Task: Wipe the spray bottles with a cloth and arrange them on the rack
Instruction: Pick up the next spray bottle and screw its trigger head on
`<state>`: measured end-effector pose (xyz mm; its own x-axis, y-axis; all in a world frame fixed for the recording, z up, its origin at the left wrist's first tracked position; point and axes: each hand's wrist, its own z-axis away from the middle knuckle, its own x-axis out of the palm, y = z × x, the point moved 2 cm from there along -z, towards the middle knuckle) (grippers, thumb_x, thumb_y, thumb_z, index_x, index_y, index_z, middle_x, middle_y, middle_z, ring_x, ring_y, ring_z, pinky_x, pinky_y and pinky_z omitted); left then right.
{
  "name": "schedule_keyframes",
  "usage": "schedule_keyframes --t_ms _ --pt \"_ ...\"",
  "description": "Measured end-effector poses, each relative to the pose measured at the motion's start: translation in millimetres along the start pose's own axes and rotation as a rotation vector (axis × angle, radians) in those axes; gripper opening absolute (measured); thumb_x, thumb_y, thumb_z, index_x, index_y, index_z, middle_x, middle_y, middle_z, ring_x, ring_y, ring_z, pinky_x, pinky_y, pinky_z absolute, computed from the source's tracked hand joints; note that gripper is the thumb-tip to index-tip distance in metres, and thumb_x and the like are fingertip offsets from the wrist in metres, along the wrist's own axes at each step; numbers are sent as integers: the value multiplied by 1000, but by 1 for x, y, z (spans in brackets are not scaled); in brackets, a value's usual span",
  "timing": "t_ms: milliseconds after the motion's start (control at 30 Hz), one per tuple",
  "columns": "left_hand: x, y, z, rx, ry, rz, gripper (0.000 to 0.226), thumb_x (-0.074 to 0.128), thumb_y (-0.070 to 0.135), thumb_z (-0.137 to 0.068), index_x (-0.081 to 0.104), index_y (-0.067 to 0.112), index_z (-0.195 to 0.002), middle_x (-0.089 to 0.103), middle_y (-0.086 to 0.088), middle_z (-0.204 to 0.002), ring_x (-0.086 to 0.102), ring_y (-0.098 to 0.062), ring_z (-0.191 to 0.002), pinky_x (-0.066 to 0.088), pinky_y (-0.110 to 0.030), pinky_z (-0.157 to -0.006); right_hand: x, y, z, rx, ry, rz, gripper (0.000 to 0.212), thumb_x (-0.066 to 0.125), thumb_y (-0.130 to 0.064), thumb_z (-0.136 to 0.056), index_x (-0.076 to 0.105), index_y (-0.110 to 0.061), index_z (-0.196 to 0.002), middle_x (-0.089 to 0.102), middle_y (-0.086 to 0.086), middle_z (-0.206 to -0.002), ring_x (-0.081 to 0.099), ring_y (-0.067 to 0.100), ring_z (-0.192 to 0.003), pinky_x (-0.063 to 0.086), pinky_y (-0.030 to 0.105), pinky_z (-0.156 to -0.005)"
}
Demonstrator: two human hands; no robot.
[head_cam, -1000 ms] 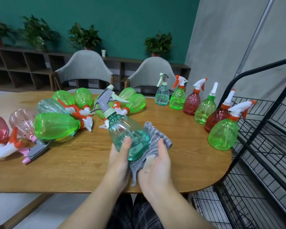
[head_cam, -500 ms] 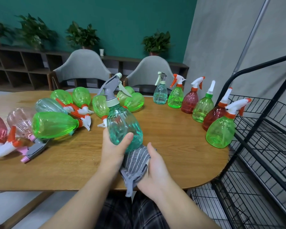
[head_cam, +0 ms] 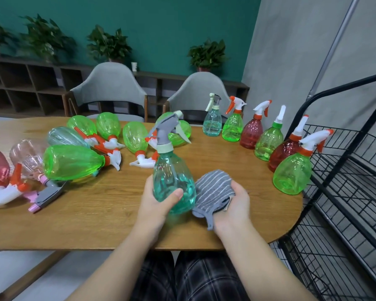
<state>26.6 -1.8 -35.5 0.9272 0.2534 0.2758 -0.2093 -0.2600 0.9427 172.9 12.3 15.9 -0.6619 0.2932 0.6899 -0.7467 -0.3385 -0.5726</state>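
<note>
Your left hand (head_cam: 159, 205) grips the teal spray bottle (head_cam: 172, 181) round its lower body, thumb curled across the front, holding it upright over the near middle of the bench (head_cam: 96, 216). Your right hand (head_cam: 234, 205) is curled round the grey striped cloth (head_cam: 213, 190), which presses against the bottle's right side.

To your left, a cluster of bottles lies on its side, the nearest being a large green bottle (head_cam: 72, 162); bare wood runs between that cluster and your left hand, and on to the near edge. To your right, six upright bottles stand in a curved row that follows the bench's rounded end, the closest a green bottle with a white and orange trigger (head_cam: 292, 172) standing near the rim. Open bench lies between that row and your right hand. The black wire rack (head_cam: 343, 192) stands just beside the bench's right end, its shelves below bench height.
</note>
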Motion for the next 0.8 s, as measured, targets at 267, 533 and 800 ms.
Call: schedule_keyframes --t_ms 267,533,800 --pt "-7 -7 -1 -149 -103 2 84 83 41 -50 54 22 -126 70 -9 -115 67 -30 -107 51 -49 -96 52 -23 20 -700 -190 691 32 35 -39 -102 53 -21 -84 35 -15 -95 57 28 -70 46 34 -67" --pt "0 -2 8 -89 -192 -155 84 80 47 -51 48 28 -126 71 2 -111 69 -12 -102 54 -23 -80 103 -8 -13 -1410 -506 1724 53 35 -41 -94 39 -23 -143 32 0 -152 11 18 -145 -7 41 -117" --pt "0 -3 9 -45 -215 -203 78 81 41 -53 49 30 -123 70 6 -111 67 -9 -103 51 -20 -82 123 -51 -20 -1731 -611 2103 40 19 -59 -72 28 -22 -57 39 -8 -53 45 25 -54 28 26 -53"
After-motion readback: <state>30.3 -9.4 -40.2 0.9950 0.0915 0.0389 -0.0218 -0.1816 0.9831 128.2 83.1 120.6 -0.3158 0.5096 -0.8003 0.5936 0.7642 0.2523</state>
